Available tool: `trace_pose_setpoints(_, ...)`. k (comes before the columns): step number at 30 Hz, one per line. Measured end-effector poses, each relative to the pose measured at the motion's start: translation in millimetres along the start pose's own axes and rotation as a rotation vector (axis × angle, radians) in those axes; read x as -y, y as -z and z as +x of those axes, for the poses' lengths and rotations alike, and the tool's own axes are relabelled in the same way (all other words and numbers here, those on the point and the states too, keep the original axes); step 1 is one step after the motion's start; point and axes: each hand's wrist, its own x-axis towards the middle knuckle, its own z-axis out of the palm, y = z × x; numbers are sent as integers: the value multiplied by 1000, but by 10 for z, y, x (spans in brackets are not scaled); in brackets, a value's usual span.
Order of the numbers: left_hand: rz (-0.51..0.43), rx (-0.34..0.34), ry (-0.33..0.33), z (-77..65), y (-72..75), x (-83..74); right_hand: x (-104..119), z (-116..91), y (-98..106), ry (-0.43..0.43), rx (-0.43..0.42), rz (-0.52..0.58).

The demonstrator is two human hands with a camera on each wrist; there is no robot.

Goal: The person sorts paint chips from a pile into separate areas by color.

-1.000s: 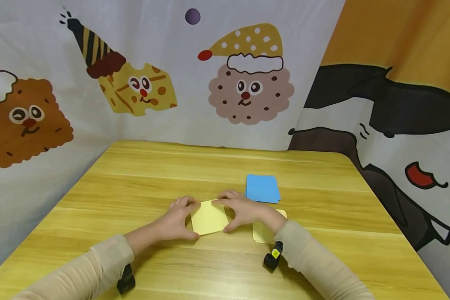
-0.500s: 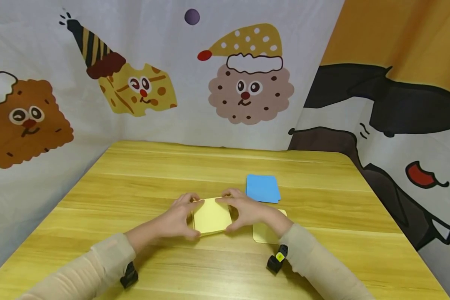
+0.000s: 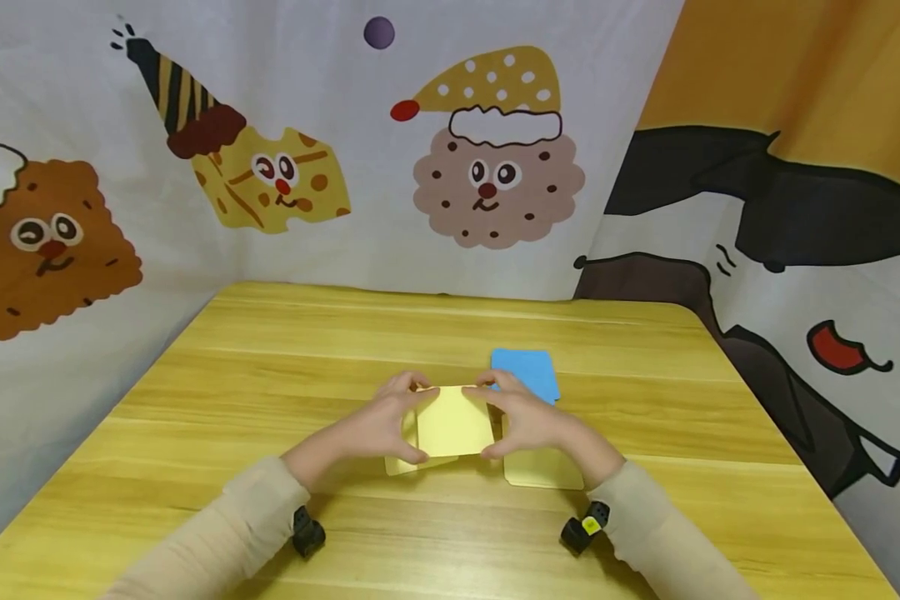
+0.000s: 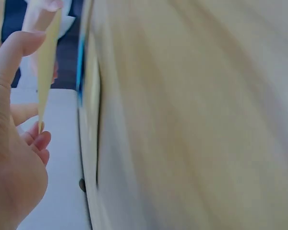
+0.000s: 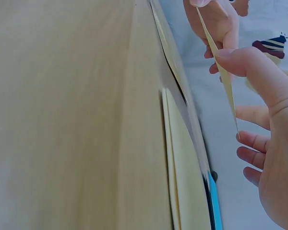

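My left hand (image 3: 378, 425) and right hand (image 3: 531, 423) hold a square yellow paper sheet (image 3: 453, 421) between them, each pinching one side with thumb and fingers. Both wrist views show this thin sheet (image 5: 224, 76) edge-on, raised above the tabletop. Partly hidden beneath it in the head view lies more yellow paper (image 3: 405, 465). To the right, under my right hand and wrist, is another group of yellow sheets (image 3: 543, 468), seen as separate layers in the right wrist view. Behind my right fingers sits a blue square stack (image 3: 528, 367), its near left corner covered.
The wood-grain table (image 3: 330, 333) ends at a patterned cloth wall (image 3: 390, 258) on its far and left sides. Black camera units (image 3: 309, 533) hang from both wrists, close over the near part of the table.
Both hands have lifted the top yellow sheet and moved it right and away from me. Yellow paper left on the table now shows below it. The blue stack stays put.
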Motion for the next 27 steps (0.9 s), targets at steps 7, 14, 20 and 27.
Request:
trace_pose_setpoints(7, -29, 6, -24, 145, -85, -83, -18, -204, 75, -24, -31, 0)
trace_pose_setpoints(14, -28, 22, -45, 297, -188, -178, -45, -410, 153, -35, -49, 10)
trace_pose_setpoints(20, -61, 61, -70, 418, -290, -285, -78, -615, 191, -83, -55, 22)
trace_pose_setpoints(27, -48, 88, -86, 558, -446, -391, -132, -840, 222, -116, -63, -4)
